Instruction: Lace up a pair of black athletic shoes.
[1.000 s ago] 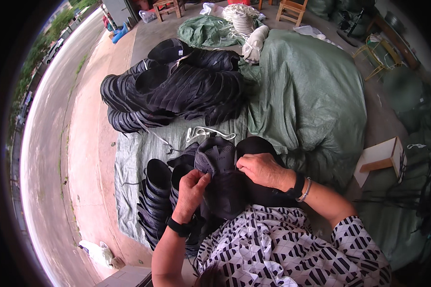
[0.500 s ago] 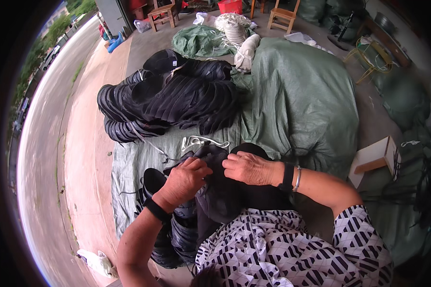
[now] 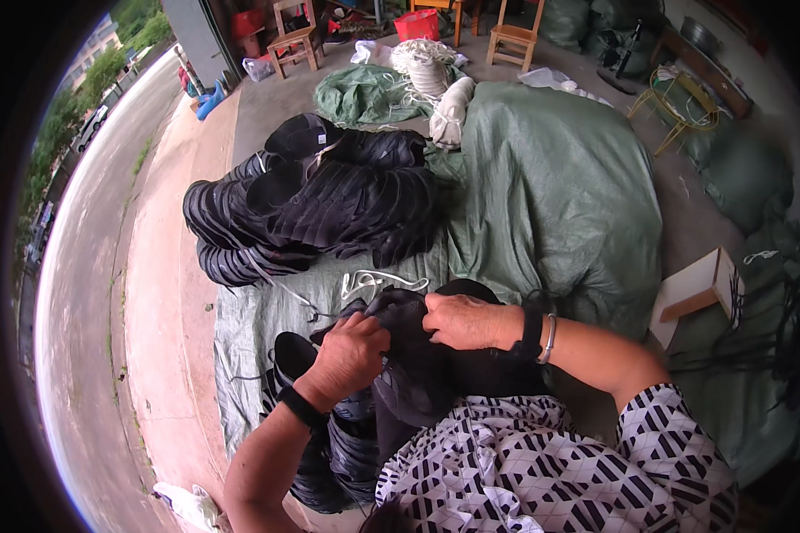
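Note:
Just in front of my body lies a black mesh fabric piece, curved and soft like a shoe upper. My left hand is closed, its fingers pinching the far left edge of this piece. On the right, my right hand is closed too, gripping the piece near its far edge; the fingertips are partly hidden. A rounded black part shows beyond my right hand. Beside my left forearm stand stacks of nested black pieces. A white cord lies looped beyond my hands.
Large bundles of nested black pieces, tied with cord, lie ahead on a green woven sheet. A green covered mound rises to the right. White rope coils, wooden chairs and a white open box stand around.
The whole view has shifted slightly, with the scene sitting a little lower. Both hands keep their hold on the black mesh fabric piece, with little visible movement.

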Tool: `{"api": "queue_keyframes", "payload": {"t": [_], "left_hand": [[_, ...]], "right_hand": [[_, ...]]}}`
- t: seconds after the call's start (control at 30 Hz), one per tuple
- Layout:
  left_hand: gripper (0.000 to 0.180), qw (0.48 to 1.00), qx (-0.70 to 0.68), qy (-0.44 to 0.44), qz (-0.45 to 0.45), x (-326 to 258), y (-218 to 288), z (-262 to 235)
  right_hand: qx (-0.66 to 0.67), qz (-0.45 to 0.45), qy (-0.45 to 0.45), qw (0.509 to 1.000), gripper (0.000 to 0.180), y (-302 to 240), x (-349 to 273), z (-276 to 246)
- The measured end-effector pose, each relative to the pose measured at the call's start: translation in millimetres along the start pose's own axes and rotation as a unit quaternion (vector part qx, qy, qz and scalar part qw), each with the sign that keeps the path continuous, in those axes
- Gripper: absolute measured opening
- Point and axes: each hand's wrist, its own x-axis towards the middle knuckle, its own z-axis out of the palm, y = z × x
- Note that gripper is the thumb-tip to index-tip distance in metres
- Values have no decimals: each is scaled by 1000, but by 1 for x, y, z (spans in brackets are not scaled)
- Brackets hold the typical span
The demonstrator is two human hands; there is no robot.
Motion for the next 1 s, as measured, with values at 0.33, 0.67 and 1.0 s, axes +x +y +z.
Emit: {"api": "queue_keyframes", "payload": {"t": [0.33, 0.67, 1.0], "left_hand": [[24, 953, -236, 147, -121, -8, 11, 12], [13, 959, -200, 153, -132, 7, 11, 32], [12, 990, -20, -87, -113, 38, 23, 25]], "right_hand": [[-51, -143, 83, 985, 13, 14, -9, 7], [-10, 47, -8, 999, 11, -3, 10, 12], [695, 35, 147, 703, 14, 18, 11, -50]]}}
